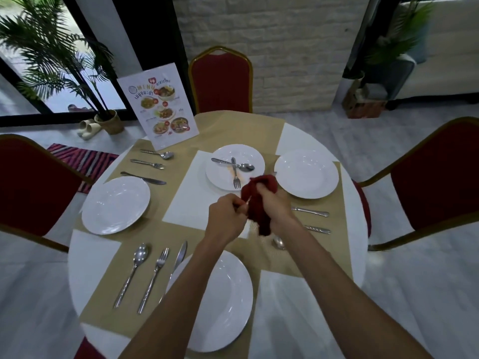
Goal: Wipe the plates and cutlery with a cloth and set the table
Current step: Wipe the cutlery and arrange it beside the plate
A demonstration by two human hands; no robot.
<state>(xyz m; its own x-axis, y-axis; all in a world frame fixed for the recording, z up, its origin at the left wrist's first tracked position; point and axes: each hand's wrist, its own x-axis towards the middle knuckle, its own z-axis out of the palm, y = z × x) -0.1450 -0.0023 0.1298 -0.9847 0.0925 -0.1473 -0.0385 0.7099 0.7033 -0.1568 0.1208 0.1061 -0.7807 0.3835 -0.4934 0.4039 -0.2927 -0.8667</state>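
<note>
Above the table (86,257), the left hand (225,216) pinches a piece of cutlery (248,200); the right hand (275,206) grips the red cloth (259,193) bunched around it.

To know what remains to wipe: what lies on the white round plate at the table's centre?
A metal spoon and a metal fork lie crossed on the plate. The dark red cloth, held above, hides its near right rim.

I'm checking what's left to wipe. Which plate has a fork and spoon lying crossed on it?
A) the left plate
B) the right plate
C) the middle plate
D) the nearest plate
C: a fork and a spoon lie crossed on the middle plate.
</note>
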